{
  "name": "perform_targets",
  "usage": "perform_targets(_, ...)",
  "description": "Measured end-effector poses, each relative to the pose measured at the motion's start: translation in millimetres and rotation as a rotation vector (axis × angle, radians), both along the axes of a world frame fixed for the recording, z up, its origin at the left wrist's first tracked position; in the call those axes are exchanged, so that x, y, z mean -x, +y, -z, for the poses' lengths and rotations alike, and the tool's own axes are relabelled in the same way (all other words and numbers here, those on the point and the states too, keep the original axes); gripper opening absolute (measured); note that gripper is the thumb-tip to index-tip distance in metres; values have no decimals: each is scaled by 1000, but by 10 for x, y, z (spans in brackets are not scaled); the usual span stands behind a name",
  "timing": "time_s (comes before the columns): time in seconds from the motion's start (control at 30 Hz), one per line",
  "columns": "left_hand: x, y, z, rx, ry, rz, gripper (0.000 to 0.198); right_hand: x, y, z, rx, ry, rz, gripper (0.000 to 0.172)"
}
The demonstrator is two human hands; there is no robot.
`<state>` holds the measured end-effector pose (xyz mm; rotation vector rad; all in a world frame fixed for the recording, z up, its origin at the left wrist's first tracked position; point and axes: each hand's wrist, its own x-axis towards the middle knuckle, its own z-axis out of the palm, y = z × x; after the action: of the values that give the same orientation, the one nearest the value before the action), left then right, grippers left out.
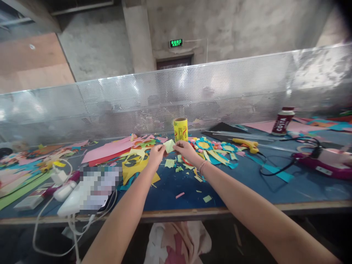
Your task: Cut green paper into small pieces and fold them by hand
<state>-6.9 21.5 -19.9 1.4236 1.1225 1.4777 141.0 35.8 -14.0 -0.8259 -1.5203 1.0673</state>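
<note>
A small pale green piece of paper (169,146) is held up between my two hands over the blue table. My left hand (157,153) pinches its left side, and my right hand (184,149) pinches its right side. Just behind them a yellow printed roll (180,129) stands upright. Below the hands lies another pale green scrap (170,163). Yellow cut paper (134,169) spreads out beside my left wrist. To the right of my right hand are blue and yellow paper flowers (204,145).
A yellow glue gun (246,144) with a black cable and a dark red bottle (283,121) are at the right. Pink sheets (107,151), a phone (100,189) and white cables lie left. A perforated metal screen (123,106) runs behind the table (176,200).
</note>
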Motion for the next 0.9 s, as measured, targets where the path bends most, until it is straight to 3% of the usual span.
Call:
perform_targets(0.23, -20, -53, -35, 85, -131, 85, 16, -2, 0, -6, -6, -32, 37, 21)
perform_targets(0.53, -17, -70, -64, 115, -219, 51, 11, -12, -3, 0, -95, -64, -2, 19)
perform_targets(0.7, 5, -40, -45, 86, -228, 46, 14, -22, 0, -9, -56, 2, 14, 14)
perform_targets(0.9, 0, -56, -74, 85, -283, 4, 14, -11, -36, -19, -20, 95, -99, 19)
